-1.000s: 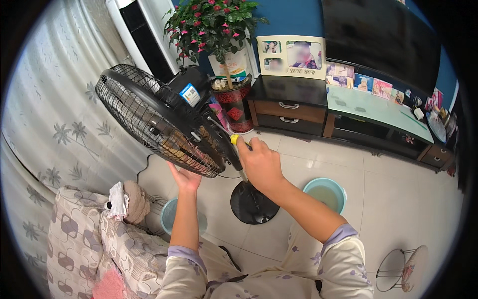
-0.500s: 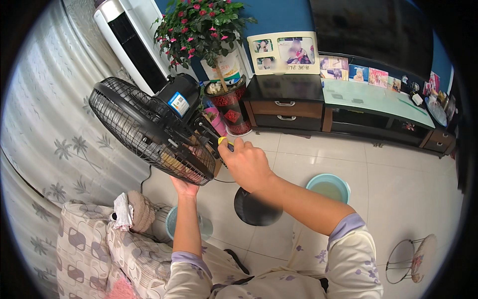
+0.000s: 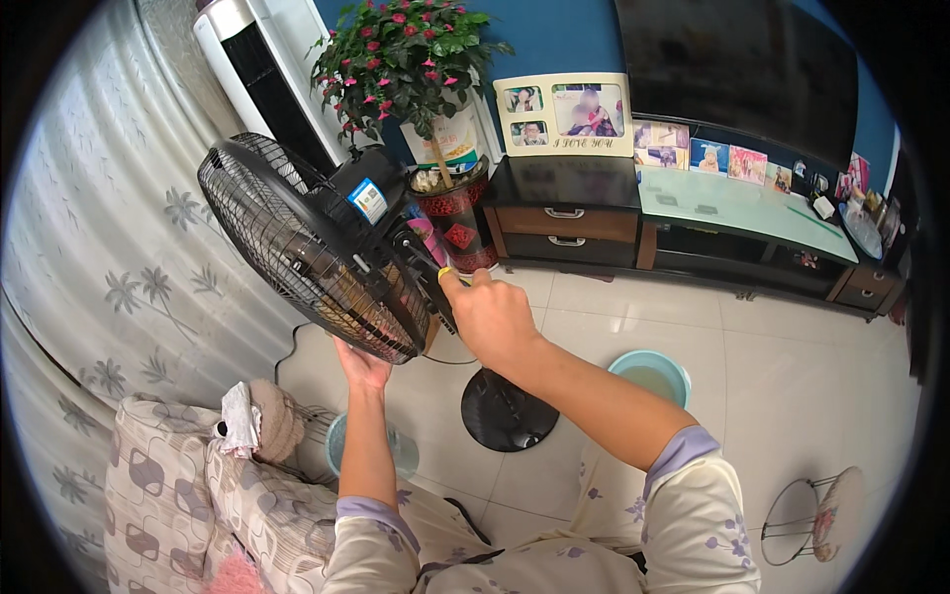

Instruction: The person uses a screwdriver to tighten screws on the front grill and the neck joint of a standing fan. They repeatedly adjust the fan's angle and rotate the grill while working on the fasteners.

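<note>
A black electric fan stands tilted in front of me at the left, with a round wire guard and a motor housing bearing a blue-and-white label. Under the guard's lower edge my left hand holds it from below, palm up, its fingers partly hidden behind the guard. My right hand is closed at the control panel below the motor. It grips a small tool with a yellow-and-dark handle, mostly covered by the fingers. The fan's round black base rests on the floor beneath my right forearm.
Pale blue basins stand on the floor, one right of the base and one by the patterned sofa. A potted flowering plant and a TV cabinet are beyond. At lower right is a small stool.
The fan head has shifted slightly right and up in the view, tilting a little. My right hand has turned slightly at the panel, still gripping the tool. The left hand keeps its hold.
</note>
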`<state>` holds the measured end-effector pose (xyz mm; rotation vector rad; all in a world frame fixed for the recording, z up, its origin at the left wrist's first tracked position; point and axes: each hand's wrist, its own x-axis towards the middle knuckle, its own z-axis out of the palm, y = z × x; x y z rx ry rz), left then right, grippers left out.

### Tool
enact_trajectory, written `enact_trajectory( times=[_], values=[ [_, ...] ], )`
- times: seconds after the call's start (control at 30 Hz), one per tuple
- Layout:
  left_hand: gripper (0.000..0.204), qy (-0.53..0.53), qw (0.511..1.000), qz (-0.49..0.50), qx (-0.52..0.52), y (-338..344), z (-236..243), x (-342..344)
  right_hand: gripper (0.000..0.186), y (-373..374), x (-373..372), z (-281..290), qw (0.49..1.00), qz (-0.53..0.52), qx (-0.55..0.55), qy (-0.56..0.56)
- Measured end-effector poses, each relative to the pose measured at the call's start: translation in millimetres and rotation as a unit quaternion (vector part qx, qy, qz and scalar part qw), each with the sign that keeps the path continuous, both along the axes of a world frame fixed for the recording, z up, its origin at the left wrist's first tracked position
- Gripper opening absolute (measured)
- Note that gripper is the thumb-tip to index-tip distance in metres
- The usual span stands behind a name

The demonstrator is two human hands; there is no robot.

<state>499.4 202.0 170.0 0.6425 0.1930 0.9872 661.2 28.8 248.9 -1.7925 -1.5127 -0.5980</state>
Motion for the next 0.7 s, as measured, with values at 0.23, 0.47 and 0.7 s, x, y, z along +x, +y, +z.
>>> enact_trajectory(
  times=[0.23,0.47,0.7],
  values=[
    [0.064,-0.001,1.0,-0.019,0.0,4,-5,-6,0.022,2,-3,-3,0.999,-0.01,-0.015,0.051],
    [0.064,-0.06,0.993,-0.099,0.015,22,-18,-18,0.02,2,-3,-2,0.979,0.022,-0.038,0.202],
    [0.063,-0.027,0.998,0.004,-0.06,-17,6,9,0.025,-6,22,-27,0.936,0.089,0.002,0.339]
  ],
)
